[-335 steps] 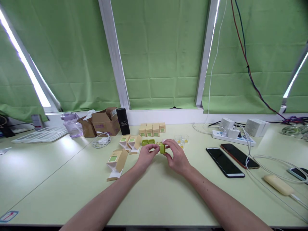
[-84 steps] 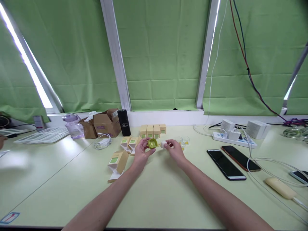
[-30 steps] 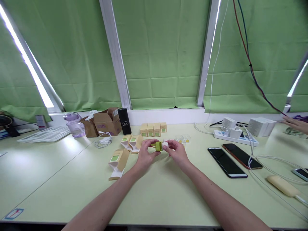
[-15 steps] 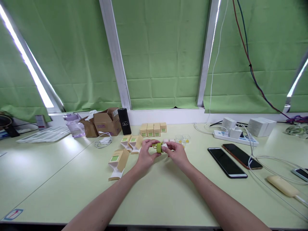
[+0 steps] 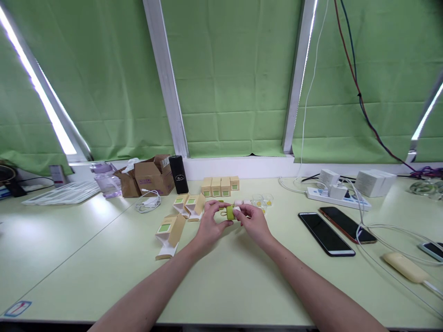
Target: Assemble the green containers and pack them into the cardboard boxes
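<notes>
Between both hands, just above the table, is a small green-and-white piece [image 5: 230,213] with a thin loop on its left side; its exact kind is too small to tell. My left hand [image 5: 210,227] closes on the green part with thumb and fingertips. On the white end, my right hand [image 5: 256,225] has a pinch grip that partly covers it. Small white pieces [image 5: 242,202] and clear cups [image 5: 263,201] with yellow in them lie just behind my right hand. Opened cardboard boxes [image 5: 171,229] with green labels stand left of my left hand.
Several closed small boxes [image 5: 220,186] stand in a row at the back. A black box [image 5: 178,174] and a brown carton [image 5: 154,175] are to their left. Two phones [image 5: 326,234], a power strip [image 5: 338,198], loose cables and a cream-coloured device [image 5: 404,267] occupy the right side.
The green-and-white piece has shifted slightly right and turned between my fingers, so its loop shows more clearly. Both hands keep hold of it in nearly the same place.
</notes>
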Motion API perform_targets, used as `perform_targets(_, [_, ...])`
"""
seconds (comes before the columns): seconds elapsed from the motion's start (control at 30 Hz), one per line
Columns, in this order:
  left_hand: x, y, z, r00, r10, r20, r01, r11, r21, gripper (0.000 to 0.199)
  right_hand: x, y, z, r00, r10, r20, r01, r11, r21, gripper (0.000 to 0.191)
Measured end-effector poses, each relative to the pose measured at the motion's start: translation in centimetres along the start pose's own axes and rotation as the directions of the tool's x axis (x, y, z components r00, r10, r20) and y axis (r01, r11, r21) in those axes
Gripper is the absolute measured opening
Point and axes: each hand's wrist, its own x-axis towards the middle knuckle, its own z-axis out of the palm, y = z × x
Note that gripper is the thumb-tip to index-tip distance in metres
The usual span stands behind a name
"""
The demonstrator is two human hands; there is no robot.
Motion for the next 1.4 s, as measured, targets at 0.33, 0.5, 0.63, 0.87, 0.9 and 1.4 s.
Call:
perform_targets(0.33, [0.0, 0.2, 0.1, 0.999, -0.029, 0.031, 0.030, 0.999, -0.021, 0.047, -0.3, 0.1, 0.3, 1.000, -0.015, -0.015, 0.015, 1.000, -0.025, 0.048])
perform_targets(0.5, [-0.1, -0.2, 0.3, 0.999, -0.028, 0.040, 0.030, 0.998, -0.057, 0.046, -0.4, 0.2, 0.4, 0.998, 0.006, -0.065, -0.007, 1.000, -0.020, 0.056])
perform_targets(0.63, [-0.2, 0.1, 0.4, 0.999, 0.019, 0.044, -0.018, 1.000, -0.022, 0.045, -0.2, 0.3, 0.3, 0.998, -0.018, -0.063, 0.017, 1.000, -0.013, 0.055])
perform_targets(0.87, [-1.1, 2.2, 0.7, 0.972, 0.237, 0.005, -0.228, 0.930, 0.288, 0.052, -0.3, 0.2, 0.8, 0.996, 0.012, -0.086, 0.001, 0.988, 0.153, 0.056])
perform_targets(0.9, [-1.2, 2.3, 0.8, 0.967, 0.254, 0.008, -0.243, 0.918, 0.314, 0.052, -0.4, 0.2, 0.9, 0.996, 0.024, -0.085, -0.008, 0.984, 0.180, 0.056])
perform_targets(1.4, [-1.3, 1.7, 1.1, 0.994, 0.015, 0.109, -0.008, 0.998, -0.062, 0.052, -0.9, 0.1, 1.6, 0.996, 0.065, -0.065, -0.046, 0.965, 0.260, 0.050])
